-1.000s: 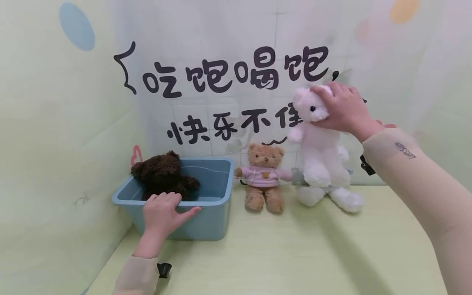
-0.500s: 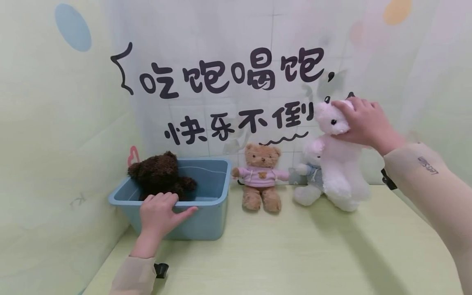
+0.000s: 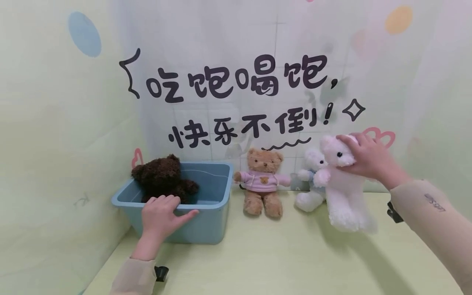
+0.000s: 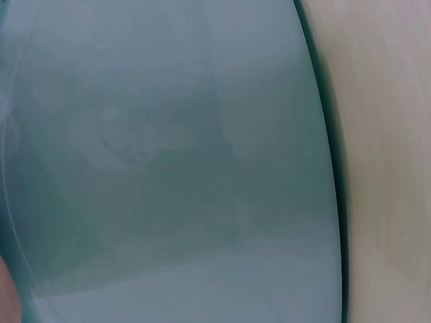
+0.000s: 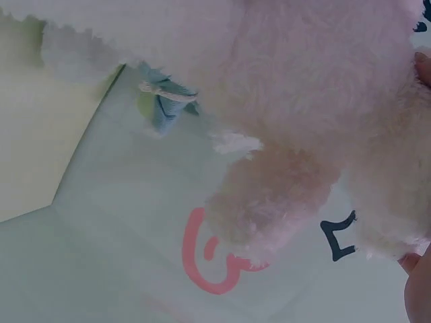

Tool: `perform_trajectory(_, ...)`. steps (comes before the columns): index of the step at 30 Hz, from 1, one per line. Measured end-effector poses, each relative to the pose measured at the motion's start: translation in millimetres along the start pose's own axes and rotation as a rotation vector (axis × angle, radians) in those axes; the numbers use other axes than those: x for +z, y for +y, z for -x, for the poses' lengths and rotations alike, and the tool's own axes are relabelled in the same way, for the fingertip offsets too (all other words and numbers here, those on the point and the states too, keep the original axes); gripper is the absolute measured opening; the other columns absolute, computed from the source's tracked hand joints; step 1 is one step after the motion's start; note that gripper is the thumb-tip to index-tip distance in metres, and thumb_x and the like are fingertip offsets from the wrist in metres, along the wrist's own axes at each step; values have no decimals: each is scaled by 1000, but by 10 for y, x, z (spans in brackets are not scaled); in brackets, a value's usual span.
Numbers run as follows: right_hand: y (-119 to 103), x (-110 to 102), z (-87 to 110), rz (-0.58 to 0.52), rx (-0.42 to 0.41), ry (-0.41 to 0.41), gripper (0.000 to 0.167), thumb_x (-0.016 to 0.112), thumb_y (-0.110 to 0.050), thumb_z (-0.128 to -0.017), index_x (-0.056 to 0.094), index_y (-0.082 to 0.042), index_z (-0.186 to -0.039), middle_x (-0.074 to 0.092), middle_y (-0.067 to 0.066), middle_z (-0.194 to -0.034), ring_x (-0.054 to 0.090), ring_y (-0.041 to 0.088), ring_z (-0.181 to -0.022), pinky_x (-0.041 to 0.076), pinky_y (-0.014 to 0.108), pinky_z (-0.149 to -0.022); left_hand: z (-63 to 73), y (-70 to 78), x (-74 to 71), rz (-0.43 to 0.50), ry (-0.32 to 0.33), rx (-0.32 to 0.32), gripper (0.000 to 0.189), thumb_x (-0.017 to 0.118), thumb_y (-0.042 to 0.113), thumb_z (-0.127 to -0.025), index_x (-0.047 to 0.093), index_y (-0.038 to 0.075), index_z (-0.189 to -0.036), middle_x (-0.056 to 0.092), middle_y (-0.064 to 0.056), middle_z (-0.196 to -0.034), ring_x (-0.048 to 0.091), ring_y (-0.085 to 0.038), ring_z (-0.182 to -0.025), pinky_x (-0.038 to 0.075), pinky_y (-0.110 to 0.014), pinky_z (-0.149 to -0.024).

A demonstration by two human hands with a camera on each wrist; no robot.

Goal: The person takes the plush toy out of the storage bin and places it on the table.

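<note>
My right hand (image 3: 372, 157) grips a white plush bear (image 3: 344, 192) by the head, fingers over its top and thumb at its cheek. The bear hangs upright close over the table, and its fur fills much of the right wrist view. My left hand (image 3: 162, 217) has its fingers curled over the front rim of a blue plastic bin (image 3: 215, 223), thumb stretched along the outside. The bin's wall (image 4: 175, 168) fills most of the left wrist view. Inside the bin lies a dark brown plush bear (image 3: 158, 174).
A tan teddy bear (image 3: 263, 182) in a pink hoodie sits against the back wall, right of the bin. Beside it, a smaller white plush toy (image 3: 309, 200) with blue clothing is partly hidden by the held bear. A pale table (image 3: 265, 258) lies in front.
The white bear in my right hand has moved down and to the right, uncovering the smaller white toy behind it. My left hand has stayed on the bin rim.
</note>
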State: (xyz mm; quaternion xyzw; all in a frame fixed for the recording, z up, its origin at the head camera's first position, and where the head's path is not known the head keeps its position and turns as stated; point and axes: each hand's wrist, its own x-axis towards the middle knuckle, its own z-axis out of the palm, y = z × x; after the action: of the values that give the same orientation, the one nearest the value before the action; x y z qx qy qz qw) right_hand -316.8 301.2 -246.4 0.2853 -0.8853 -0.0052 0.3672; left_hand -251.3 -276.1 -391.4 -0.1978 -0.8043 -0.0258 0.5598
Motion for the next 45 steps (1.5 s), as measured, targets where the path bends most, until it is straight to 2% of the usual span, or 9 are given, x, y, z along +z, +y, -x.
perform_trajectory(4, 13, 113, 133, 3, -20, 4, 87, 90, -38, -59, 50, -14, -132, 54, 23, -115, 55, 46, -94, 39, 62, -78, 38, -4, 15, -1, -12, -15, 68, 50, 82, -73, 38, 17, -57, 31, 4, -51, 31, -18, -43, 27, -33, -48)
perform_trajectory(8, 38, 193, 244, -9, -25, -3, 86, 90, -38, -58, 51, -14, -131, 54, 21, -115, 55, 45, -95, 38, 61, -79, 43, -8, 11, 0, -16, -13, 68, 51, 82, -73, 38, 17, -58, 31, 4, -51, 32, -18, -43, 28, -33, -48)
perform_trajectory(19, 24, 396, 555, 6, 31, -76, 83, 87, -41, -63, 50, -13, -132, 56, 22, -114, 57, 43, -97, 41, 59, -75, -16, 8, 29, 13, 24, 17, 68, 51, 81, -74, 37, 16, -57, 30, 3, -50, 31, -18, -43, 26, -32, -47)
perform_trajectory(24, -69, 592, 727, 6, 34, -78, 84, 87, -40, -63, 48, -11, -133, 56, 25, -113, 57, 45, -96, 42, 61, -74, -14, 15, 36, 11, 17, 18, 68, 51, 81, -74, 36, 17, -57, 29, 4, -51, 30, -17, -43, 25, -31, -47)
perform_trajectory(29, -217, 869, 907, -26, -13, -60, 87, 88, -42, -61, 48, -12, -132, 55, 22, -113, 56, 44, -95, 42, 59, -71, 0, 12, 38, 9, 15, 14, 68, 49, 81, -75, 36, 17, -57, 30, 4, -51, 31, -17, -43, 26, -32, -47)
perform_trajectory(32, -255, 945, 943, -43, -29, -38, 88, 89, -42, -59, 49, -14, -132, 53, 20, -114, 55, 44, -95, 41, 58, -71, 5, 9, 39, 6, 11, 10, 69, 48, 82, -76, 36, 16, -57, 30, 4, -51, 31, -17, -43, 27, -33, -48)
perform_trajectory(36, -242, 922, 911, -92, -32, -42, 89, 90, -39, -57, 49, -15, -132, 55, 16, -112, 55, 40, -94, 40, 56, -71, 7, 7, 36, 7, 11, 5, 69, 48, 82, -75, 37, 16, -57, 31, 4, -51, 31, -18, -43, 26, -33, -48)
perform_trajectory(40, -219, 879, 887, -156, 8, -113, 88, 89, -41, -61, 48, -17, -135, 55, 14, -114, 55, 38, -97, 40, 55, -73, 0, 7, 26, 7, 4, 3, 69, 48, 82, -75, 38, 16, -57, 31, 3, -50, 31, -18, -43, 27, -33, -47)
perform_trajectory(45, -213, 789, 842, -238, 110, -207, 80, 83, -48, -70, 49, -17, -136, 55, 18, -121, 54, 41, -105, 41, 59, -79, 4, 13, 15, 4, -13, 7, 69, 50, 81, -75, 38, 15, -58, 32, 3, -51, 32, -18, -43, 27, -33, -48)
